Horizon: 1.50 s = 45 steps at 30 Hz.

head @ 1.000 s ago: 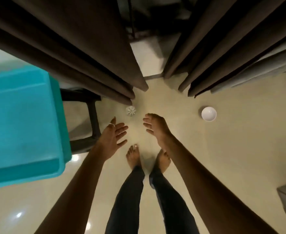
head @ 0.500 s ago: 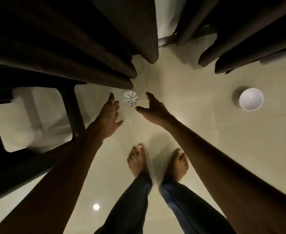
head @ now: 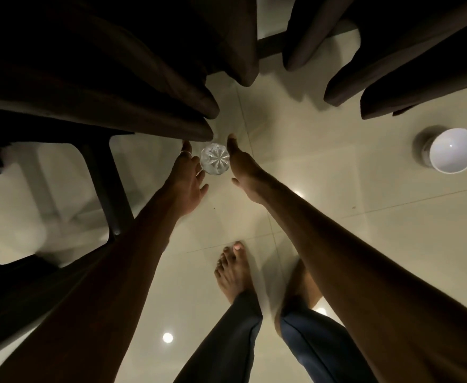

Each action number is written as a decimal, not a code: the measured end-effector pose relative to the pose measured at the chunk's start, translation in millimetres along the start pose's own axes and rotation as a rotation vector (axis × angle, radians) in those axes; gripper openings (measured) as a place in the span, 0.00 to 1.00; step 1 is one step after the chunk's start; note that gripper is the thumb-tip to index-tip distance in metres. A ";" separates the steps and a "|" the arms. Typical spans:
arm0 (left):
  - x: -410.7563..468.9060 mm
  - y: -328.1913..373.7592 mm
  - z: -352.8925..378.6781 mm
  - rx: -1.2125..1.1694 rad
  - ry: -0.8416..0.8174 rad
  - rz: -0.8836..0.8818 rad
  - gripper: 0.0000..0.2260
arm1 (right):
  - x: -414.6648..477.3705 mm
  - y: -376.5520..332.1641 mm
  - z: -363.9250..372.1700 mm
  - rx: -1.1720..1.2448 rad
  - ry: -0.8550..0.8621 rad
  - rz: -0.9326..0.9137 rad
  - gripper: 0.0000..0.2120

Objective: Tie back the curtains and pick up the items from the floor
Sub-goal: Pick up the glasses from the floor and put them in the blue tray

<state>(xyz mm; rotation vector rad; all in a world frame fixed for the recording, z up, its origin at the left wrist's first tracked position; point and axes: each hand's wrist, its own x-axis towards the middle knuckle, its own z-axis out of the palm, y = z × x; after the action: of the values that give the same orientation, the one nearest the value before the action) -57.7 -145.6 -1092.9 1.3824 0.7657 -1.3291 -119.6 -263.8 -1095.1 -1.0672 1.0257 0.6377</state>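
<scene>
Both hands spread, nothing gripped: left hand (head: 188, 179) and right hand (head: 244, 170) flank the glass tumbler (head: 215, 158), seemingly upright on the floor (head: 337, 222) just above frame centre. Left looks nearer, perhaps touching. White bowl (head: 453, 153) sits far right.

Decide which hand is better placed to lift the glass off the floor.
Probably the right hand: its thumb and fingers curve open toward the glass, close beside it. The left hand is as near, but flatter.
</scene>
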 end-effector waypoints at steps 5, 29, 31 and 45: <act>-10.8 -7.9 8.0 0.076 0.171 0.096 0.23 | -5.7 3.7 -0.6 -0.081 0.206 -0.121 0.22; -277.7 -31.9 83.6 0.334 0.473 0.453 0.09 | -302.7 -29.7 -22.4 -0.426 0.585 -0.383 0.08; -318.3 -29.2 90.9 0.274 0.462 0.454 0.08 | -342.9 -44.7 -18.2 -0.403 0.559 -0.366 0.09; -573.5 16.2 115.1 0.151 0.520 0.657 0.08 | -564.3 -137.6 22.3 -0.179 0.509 -0.482 0.08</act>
<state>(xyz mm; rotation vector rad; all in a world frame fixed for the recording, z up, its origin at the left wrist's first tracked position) -185.1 -143.3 -521.8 1.9225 0.4686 -0.5232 -231.1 -271.1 -524.7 -1.6192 1.0944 0.0589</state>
